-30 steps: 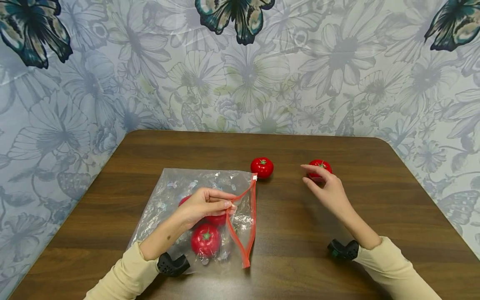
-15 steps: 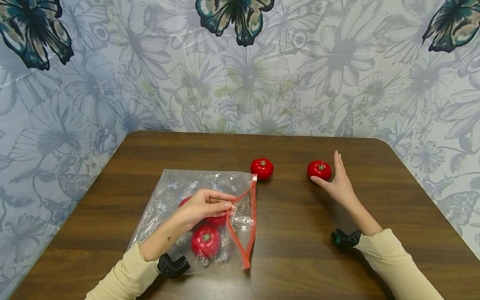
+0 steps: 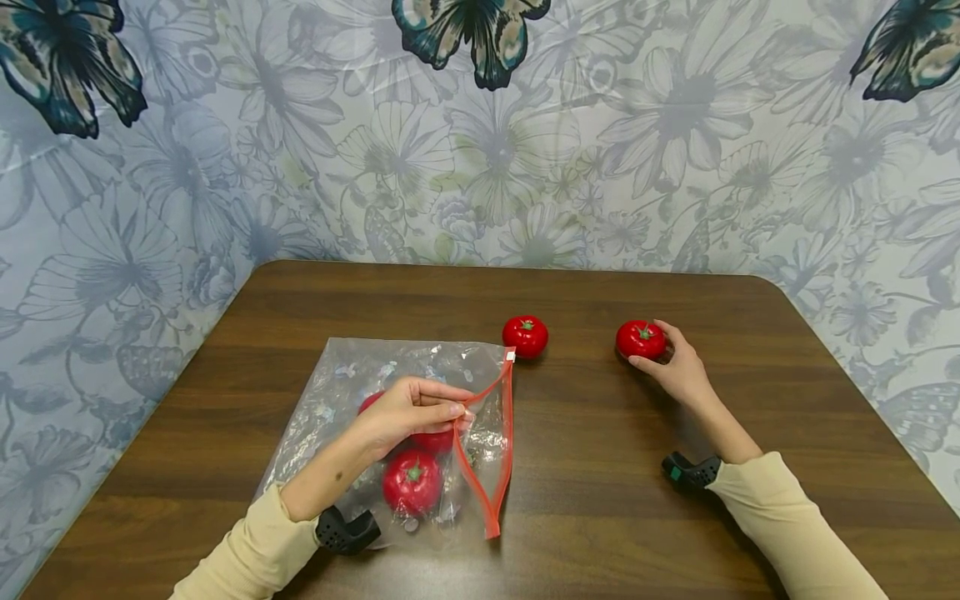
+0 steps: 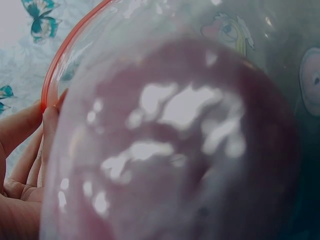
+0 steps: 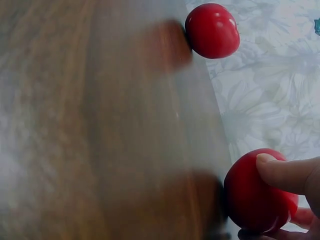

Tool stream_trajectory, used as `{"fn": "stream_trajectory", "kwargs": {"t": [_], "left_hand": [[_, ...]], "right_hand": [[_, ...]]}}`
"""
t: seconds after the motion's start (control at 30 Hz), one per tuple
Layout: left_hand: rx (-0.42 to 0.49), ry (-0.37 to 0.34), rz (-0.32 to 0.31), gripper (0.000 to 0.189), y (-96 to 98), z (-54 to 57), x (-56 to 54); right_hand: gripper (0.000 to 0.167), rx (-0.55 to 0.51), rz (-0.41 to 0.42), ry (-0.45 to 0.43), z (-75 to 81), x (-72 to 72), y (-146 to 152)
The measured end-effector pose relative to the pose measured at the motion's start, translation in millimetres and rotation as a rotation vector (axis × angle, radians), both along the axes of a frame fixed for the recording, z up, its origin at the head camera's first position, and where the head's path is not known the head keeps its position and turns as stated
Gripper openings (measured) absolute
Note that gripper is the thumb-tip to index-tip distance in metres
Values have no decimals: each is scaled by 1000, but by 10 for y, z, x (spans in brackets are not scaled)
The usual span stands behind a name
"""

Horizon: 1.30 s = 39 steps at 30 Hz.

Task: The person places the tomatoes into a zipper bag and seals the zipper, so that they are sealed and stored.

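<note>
My left hand [image 3: 412,408] pinches the upper edge of a clear zip bag [image 3: 352,367], beside its red zip strip [image 3: 508,433], and the bag's mouth gapes. Inside the bag lie red tomatoes, one plain near the front [image 3: 412,482] and others partly hidden under the hand. In the left wrist view a tomato [image 4: 175,150] fills the middle behind the plastic. At the right, my right hand [image 3: 681,367] holds a red tomato [image 3: 640,340] on the table, thumb on the near side and fingers behind it. The right wrist view shows the thumb [image 5: 285,172] pressed on its skin.
Another red tomato [image 3: 525,336] stands on the brown wooden table [image 3: 585,500], just past the white slider [image 3: 510,354] at the bag's far corner. Behind the table's far edge is a wall with a flower pattern [image 3: 495,192].
My right hand moved from above the right tomato round to its right side, spread its fingers, then closed them on it. My left hand and the bag stayed put.
</note>
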State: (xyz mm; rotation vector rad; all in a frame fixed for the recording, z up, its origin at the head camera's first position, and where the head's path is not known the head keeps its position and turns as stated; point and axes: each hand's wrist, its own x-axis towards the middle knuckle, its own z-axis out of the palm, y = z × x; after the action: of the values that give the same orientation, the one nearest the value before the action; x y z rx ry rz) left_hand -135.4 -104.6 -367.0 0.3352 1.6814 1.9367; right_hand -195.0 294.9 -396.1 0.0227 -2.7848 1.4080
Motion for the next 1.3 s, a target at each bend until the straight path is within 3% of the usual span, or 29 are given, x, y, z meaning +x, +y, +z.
{"fn": "stream_trajectory", "kwargs": {"t": [0.23, 0.5, 1.3], "left_hand": [[-3, 0, -2, 37, -1, -2, -2], [0, -9, -1, 37, 5, 13, 10], [0, -9, 5, 37, -4, 42, 14]], "right_hand": [[76, -51, -43, 3, -22, 2, 16], [77, -83, -18, -6, -4, 39, -33], [71, -216, 258, 66, 197, 468, -648]]}}
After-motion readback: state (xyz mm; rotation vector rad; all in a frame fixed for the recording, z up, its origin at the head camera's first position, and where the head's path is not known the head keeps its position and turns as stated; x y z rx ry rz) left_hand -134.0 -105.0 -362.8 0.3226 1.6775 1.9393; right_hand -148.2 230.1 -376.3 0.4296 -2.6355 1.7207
